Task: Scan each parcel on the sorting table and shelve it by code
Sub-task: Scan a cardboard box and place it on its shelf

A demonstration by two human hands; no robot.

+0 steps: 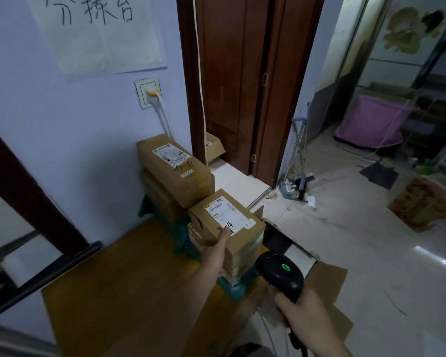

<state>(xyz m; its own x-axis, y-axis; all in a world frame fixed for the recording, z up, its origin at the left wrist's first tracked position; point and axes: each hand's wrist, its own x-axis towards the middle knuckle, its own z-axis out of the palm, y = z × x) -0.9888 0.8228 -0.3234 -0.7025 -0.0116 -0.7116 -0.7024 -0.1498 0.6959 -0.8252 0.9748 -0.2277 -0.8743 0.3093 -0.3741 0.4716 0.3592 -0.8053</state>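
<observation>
Right hand (298, 314) wrapped round the black scanner (281, 273), green light on, aimed at the small parcel (227, 228). Left hand (213, 256) gripping that parcel, thumb up on top beside its label (225, 215), right at the sorting table (119, 292) edge. Probably mid-scan, nothing shelved yet. Further back, bigger parcel (174, 168) stacked on others by the wall, untouched.

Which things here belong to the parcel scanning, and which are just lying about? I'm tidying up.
Job:
scanner in right hand
small box held by left hand
long box
table

Lying about:
broom
pink bag
empty carton
</observation>
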